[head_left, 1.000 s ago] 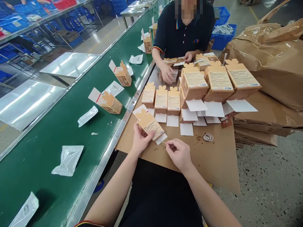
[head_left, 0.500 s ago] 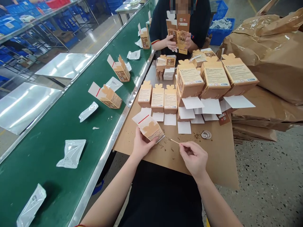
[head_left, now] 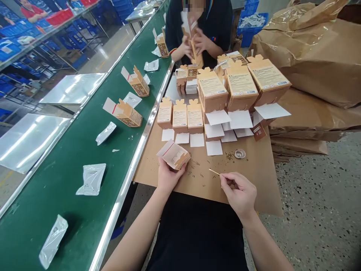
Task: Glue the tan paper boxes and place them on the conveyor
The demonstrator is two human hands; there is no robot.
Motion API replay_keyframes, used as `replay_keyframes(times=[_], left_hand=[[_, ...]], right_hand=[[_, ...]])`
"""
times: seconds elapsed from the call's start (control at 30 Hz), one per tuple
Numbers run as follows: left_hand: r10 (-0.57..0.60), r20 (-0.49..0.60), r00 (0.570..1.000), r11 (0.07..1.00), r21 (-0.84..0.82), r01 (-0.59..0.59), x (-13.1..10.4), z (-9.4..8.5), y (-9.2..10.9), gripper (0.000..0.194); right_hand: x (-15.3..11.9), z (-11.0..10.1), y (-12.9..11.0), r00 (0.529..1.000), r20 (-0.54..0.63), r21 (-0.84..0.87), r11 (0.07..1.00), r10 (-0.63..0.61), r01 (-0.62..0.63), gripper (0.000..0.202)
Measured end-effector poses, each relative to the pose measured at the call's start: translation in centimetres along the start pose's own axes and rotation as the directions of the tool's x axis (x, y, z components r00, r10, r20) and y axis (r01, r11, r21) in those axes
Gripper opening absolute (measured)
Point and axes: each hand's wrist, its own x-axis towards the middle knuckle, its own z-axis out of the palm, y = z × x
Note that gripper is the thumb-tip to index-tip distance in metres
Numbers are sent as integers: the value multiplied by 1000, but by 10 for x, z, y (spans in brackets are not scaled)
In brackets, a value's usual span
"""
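Observation:
My left hand point(head_left: 169, 177) is wrapped round a small open carton point(head_left: 180, 160), tilted so that its pale inside faces me. The carton's white flap with a red strip leans up at the left. Between the thumb and fingers of my right hand point(head_left: 239, 190) is a thin stick point(head_left: 213, 171) with a small dark tip, perhaps a cotton swab, pointing left toward the carton without touching it. A small round clear dish point(head_left: 240, 153) lies beyond that hand, with brown crumbs point(head_left: 229, 155) beside it on the brown paper-covered table point(head_left: 254, 180).
Cartons point(head_left: 195, 116) with white flaps stand in rows and stacks behind my hands. A green conveyor point(head_left: 70, 150) on the left carries silver sachets point(head_left: 91, 179) and open cartons point(head_left: 128, 113). Across the table a person point(head_left: 199, 34) handles a carton. Large brown paper bundles point(head_left: 307, 56) lie at right.
The carton in my left hand has turned so its open inside shows. My right hand with the stick has shifted slightly right, away from it. Belt sachets appear slightly shifted as the view moved.

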Motion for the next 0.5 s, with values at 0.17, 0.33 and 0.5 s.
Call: replay_keyframes(times=[0.17, 0.33, 0.5], left_hand=[[-63, -322, 945, 953, 261, 153, 15, -70, -16, 79], [-85, -596, 798, 908, 284, 309, 37, -161, -43, 84], [-167, -616, 770, 962, 69, 264, 62, -192, -67, 78]], right_hand=[[-2, -15, 1, 998, -57, -22, 1000, -18, 17, 24], [0, -30, 3, 994, -104, -54, 998, -33, 27, 18], [10, -35, 1, 987, -132, -95, 993, -88, 76, 20]])
